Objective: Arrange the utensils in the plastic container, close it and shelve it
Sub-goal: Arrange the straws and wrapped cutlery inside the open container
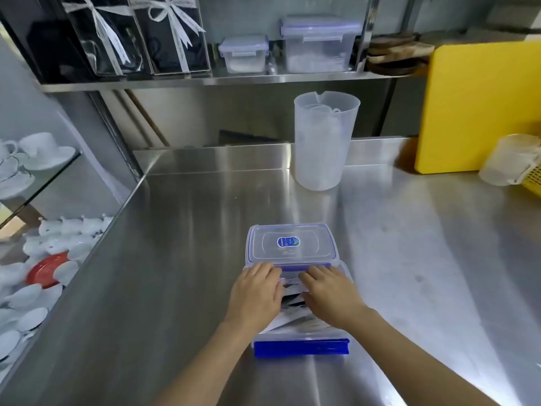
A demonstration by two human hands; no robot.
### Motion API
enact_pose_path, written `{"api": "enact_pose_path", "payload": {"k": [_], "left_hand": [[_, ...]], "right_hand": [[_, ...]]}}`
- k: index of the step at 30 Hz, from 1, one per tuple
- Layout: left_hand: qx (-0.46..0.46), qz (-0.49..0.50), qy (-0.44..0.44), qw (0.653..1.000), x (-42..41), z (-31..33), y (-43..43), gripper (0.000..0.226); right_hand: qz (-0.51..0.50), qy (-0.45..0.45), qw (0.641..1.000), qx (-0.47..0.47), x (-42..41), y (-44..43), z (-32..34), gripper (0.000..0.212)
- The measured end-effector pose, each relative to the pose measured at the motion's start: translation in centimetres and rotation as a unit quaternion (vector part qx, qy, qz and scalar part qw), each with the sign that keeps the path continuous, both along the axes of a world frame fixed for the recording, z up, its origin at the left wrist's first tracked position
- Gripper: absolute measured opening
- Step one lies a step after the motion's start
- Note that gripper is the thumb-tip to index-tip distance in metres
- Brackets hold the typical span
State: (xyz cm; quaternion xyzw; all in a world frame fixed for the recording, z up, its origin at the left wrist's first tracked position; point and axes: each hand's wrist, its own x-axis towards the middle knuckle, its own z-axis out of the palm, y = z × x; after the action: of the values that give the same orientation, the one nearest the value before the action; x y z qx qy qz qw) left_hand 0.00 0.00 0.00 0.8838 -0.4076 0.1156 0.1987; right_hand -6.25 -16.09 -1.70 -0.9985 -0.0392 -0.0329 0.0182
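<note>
A clear plastic container (304,336) with a blue clasp (301,347) on its near side sits on the steel counter (175,259) right in front of me. Silver utensils (295,316) lie inside it, partly hidden by my hands. Its clear lid (289,243), edged in blue and carrying a blue sticker, lies just beyond, and its near edge overlaps the container's far rim. My left hand (256,294) and my right hand (330,294) rest palm down over the utensils. The fingertips of both touch the lid's near edge.
A steel shelf (205,80) above the counter carries two closed clear containers (244,52), (319,42) and ribboned boxes (172,36). A translucent jug (322,142) stands behind the lid. A yellow cutting board (474,106) and a yellow basket (534,180) are at the right. White crockery (44,150) fills glass shelves at the left.
</note>
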Motion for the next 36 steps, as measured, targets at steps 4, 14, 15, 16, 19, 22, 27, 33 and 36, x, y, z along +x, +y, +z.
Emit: {"api": "enact_pose_path", "payload": {"k": [4, 14, 15, 16, 19, 22, 27, 33, 36], "left_hand": [[0.07, -0.002, 0.014, 0.997, -0.1, -0.2, -0.2, 0.015], [0.156, 0.007, 0.049, 0.986, 0.2, -1.5, 0.1, 0.017], [0.156, 0.008, 0.055, 0.986, 0.2, -1.5, 0.3, 0.017], [0.16, 0.003, 0.067, 0.985, 0.3, -1.5, 0.5, 0.017], [0.157, -0.028, 0.096, 0.983, 0.5, -1.3, 0.8, 0.014], [0.143, -0.037, 0.109, 0.983, 0.6, -1.1, 0.7, 0.011], [0.174, -0.03, 0.102, 0.979, 0.4, -1.1, 0.5, 0.012], [0.208, -0.044, 0.087, 0.973, 0.6, -1.3, 0.4, 0.018], [0.209, -0.063, 0.104, 0.97, 0.7, -1.3, 0.8, 0.022]], "right_hand": [[-0.017, 0.033, 0.999, -0.009, 0.6, 0.2, -0.8, 0.033], [-0.006, 0.1, 0.995, 0.017, 0.8, 0.4, -1.5, 0.029], [-0.008, 0.113, 0.993, 0.039, 0.8, 0.3, -1.3, 0.026], [-0.01, 0.126, 0.99, 0.061, 0.9, 0.1, -1.1, 0.023], [-0.004, 0.153, 0.984, 0.096, 0.8, -0.4, -0.6, 0.016], [0.012, 0.154, 0.983, 0.101, 0.9, -0.7, -0.3, 0.017], [0.044, 0.08, 0.993, 0.076, 1.2, -0.7, -0.4, 0.031], [0.038, 0.117, 0.988, 0.09, 1.4, -0.4, -0.8, 0.028], [0.024, 0.135, 0.986, 0.096, 1.5, -0.5, -1.1, 0.025]]}}
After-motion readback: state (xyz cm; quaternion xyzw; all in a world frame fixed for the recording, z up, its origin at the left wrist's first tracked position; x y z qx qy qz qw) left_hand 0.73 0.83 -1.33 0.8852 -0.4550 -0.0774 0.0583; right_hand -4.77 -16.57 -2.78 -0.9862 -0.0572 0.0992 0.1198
